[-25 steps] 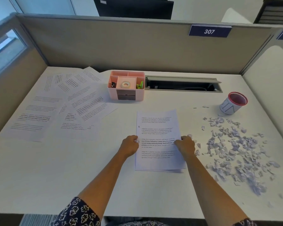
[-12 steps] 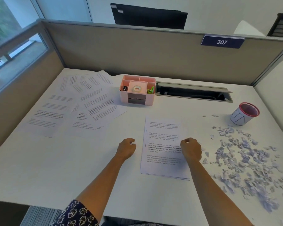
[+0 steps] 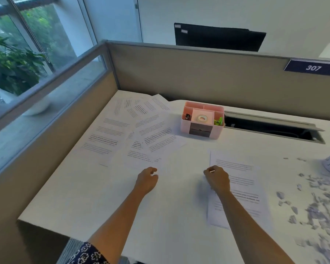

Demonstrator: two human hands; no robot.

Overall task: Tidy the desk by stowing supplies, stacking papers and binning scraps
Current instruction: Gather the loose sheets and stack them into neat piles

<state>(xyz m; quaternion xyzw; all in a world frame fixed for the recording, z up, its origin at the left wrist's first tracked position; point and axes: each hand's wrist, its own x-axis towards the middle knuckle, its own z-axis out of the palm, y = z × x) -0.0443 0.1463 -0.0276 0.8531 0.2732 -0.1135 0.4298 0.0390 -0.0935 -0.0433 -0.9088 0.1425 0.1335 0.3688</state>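
Left hand point(image 3: 146, 180) hovers empty, fingers loosely curled, with scattered printed sheets point(image 3: 141, 134) just beyond its fingertips. Right hand point(image 3: 217, 179), curled closed on nothing, hangs over the stacked papers' point(image 3: 242, 168) near-left edge, with paper scraps point(image 3: 312, 210) farther right.

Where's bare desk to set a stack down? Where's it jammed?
Free: near-left desk between scattered sheets and front edge; the strip between left hand and right hand. Crowded: scraps at right, organizer at the back, stack under the right forearm.

Loose sheets point(image 3: 133, 134) lie left of the organizer point(image 3: 202, 122); stacked papers point(image 3: 238, 187) lie before it, scraps point(image 3: 316, 208) rightmost.
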